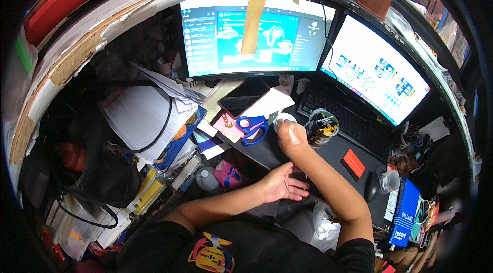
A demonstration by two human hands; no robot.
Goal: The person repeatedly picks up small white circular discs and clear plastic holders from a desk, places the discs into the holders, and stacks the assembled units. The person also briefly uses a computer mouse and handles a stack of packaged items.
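My right hand (pixel 292 138) reaches over the desk, its back turned up and its fingers curled at a small white round object (pixel 285 117). The fingertips are mostly hidden behind the hand. Just right of it stands a clear jar (pixel 322 129) with a dark printed lid. Blue-handled scissors (pixel 252 130) lie left of the right hand, their blades toward the white object. Nearer my body, my left hand (pixel 283 184) is held palm up beside the right forearm, fingers spread and holding nothing.
Two lit screens (pixel 251 70) stand behind a black keyboard (pixel 341 114). A dark phone (pixel 244 98) rests among papers. To the right are a red flat rectangle (pixel 353 164), a black mouse (pixel 371 185) and a blue record book (pixel 405 214). A yellowish strip (pixel 255 11) hangs before the left screen.
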